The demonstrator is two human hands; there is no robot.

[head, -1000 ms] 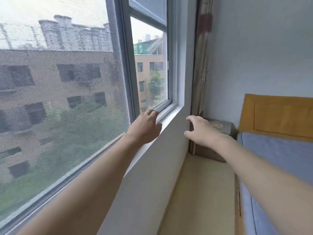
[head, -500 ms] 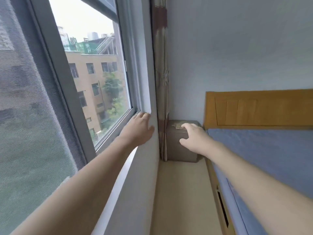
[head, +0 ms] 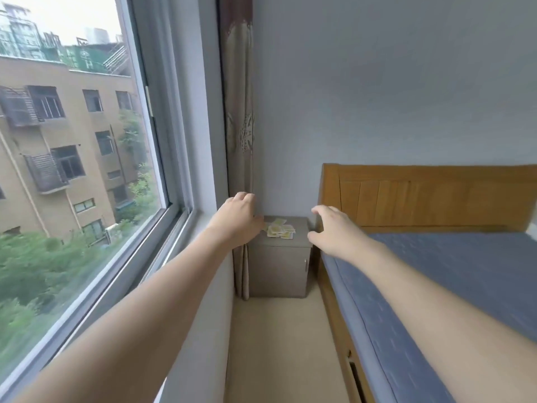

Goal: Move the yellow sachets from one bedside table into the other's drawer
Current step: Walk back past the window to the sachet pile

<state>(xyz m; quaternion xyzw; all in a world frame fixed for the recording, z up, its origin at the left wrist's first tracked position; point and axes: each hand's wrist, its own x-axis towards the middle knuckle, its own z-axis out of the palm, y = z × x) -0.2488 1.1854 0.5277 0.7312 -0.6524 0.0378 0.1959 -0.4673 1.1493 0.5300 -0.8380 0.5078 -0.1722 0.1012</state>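
Loose pile of small yellow paper sachets lies on the grey-brown wooden bedside table top, untouched. Left hand and right hand both reach forward, fingers relaxed, holding nothing. Best step closer first, then gather the whole pile from both sides so none slide off.

yellow sachets on bedside table, hands empty
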